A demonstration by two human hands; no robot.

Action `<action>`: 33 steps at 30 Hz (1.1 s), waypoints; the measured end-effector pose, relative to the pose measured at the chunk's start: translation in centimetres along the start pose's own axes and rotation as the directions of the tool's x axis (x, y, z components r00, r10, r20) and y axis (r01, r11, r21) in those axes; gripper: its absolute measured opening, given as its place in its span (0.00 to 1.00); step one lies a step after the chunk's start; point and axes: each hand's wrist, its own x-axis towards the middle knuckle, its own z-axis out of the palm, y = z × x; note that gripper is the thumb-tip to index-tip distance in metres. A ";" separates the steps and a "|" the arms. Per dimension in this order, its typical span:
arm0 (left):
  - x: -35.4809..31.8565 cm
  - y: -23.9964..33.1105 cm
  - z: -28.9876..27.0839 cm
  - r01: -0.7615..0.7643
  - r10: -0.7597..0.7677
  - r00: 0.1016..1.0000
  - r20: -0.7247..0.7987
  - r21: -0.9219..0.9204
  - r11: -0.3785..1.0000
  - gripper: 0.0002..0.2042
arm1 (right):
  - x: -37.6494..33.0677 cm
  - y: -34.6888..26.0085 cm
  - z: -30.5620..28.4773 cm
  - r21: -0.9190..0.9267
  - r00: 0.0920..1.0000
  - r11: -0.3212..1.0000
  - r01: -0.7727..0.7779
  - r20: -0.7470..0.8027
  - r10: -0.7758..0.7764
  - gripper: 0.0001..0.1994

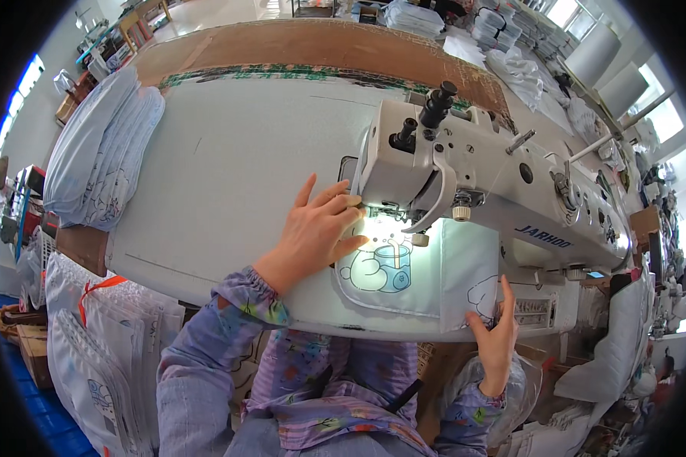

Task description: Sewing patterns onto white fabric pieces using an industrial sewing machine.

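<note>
A white cloth piece (427,301), printed with a cartoon figure and a blue cup with a straw, lies under the lit needle area of an industrial sewing machine (472,167). My left hand (316,228) rests with fingers spread at the cloth's left side, its fingertips close to the presser foot (389,213). At the right edge of the cloth is my right hand (497,327). Its thumb touches the fabric and its index finger stretches up along the edge; the other fingers are mostly hidden. The needle tip is lost in the bright light.
A stack of white printed cloth pieces (103,152) sits at the table's far left. More white pieces (99,365) hang below the left edge, beside a red-orange ribbon (99,289). A brown board (282,49) borders the table's far side. White bundles (411,19) lie behind it.
</note>
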 end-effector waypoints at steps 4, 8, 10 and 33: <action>1.5 -1.1 0.6 -0.018 0.018 1.000 -0.009 -0.030 0.999 0.14 | 0.5 -0.1 -0.4 0.038 0.998 0.998 -0.055 0.035 0.054 0.44; 3.8 -4.7 2.2 0.202 -0.231 0.963 -0.142 -0.192 0.960 0.11 | 1.9 0.2 -0.1 0.112 0.990 0.991 0.079 0.111 -0.091 0.40; 4.2 -5.8 2.1 0.301 -0.350 0.914 -0.203 -0.237 0.924 0.11 | 4.2 -0.7 0.8 0.157 0.986 0.987 0.017 0.162 -0.043 0.37; 3.5 -9.7 -0.3 0.514 -0.738 0.671 -0.078 -0.668 0.538 0.36 | 16.8 -0.8 11.4 -0.146 0.822 0.889 0.434 -0.339 -0.457 0.07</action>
